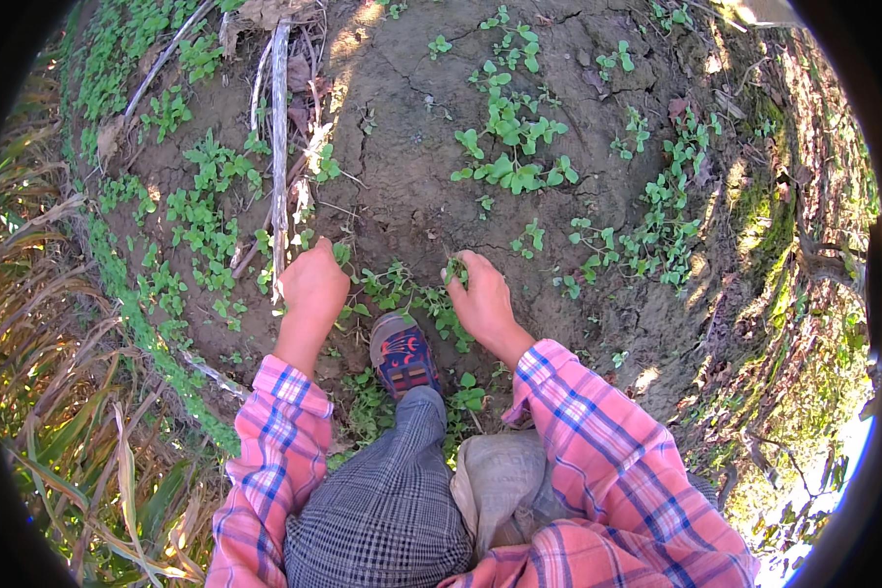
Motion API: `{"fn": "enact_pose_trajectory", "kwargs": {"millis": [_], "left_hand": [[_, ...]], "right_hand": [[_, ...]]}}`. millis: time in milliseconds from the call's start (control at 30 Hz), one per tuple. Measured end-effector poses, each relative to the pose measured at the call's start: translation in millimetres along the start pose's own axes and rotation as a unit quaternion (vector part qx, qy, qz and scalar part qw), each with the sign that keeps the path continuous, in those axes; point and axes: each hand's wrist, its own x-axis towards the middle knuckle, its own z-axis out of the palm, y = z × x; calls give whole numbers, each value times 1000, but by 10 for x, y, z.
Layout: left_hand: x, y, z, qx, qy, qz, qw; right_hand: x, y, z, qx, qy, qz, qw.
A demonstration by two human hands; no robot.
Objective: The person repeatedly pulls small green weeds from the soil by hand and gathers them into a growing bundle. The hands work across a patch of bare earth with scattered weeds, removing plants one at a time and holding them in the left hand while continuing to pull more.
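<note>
My left hand (314, 283) is closed low over the soil, beside the lower end of a pale dry stalk (280, 147); whether anything is inside its fingers is hidden. Between thumb and fingers of my right hand (479, 298) is a small bunch of green leaves (455, 271). Low leafy plants (404, 290) grow between the two hands, just ahead of a patterned blue and red shoe (404, 353). A pale woven sack (503, 478) lies against the checked trousers, partly under the right sleeve.
Cracked bare soil (411, 147) carries patches of small green plants (514, 132). Dry, long-leaved plants (51, 331) stand along the left. On the right are a mossy strip (775, 220), leaf litter and a gnarled root or branch (826, 261).
</note>
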Motion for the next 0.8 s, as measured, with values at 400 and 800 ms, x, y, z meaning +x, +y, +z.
{"fn": "enact_pose_trajectory", "kwargs": {"millis": [400, 800], "left_hand": [[-142, 537, 290, -66, 101, 149, 981], [-201, 407, 590, 5, -13, 151, 988]], "right_hand": [[-23, -55, 196, -35, -34, 56, 997], [-162, -122, 160, -136, -68, 142, 978]]}}
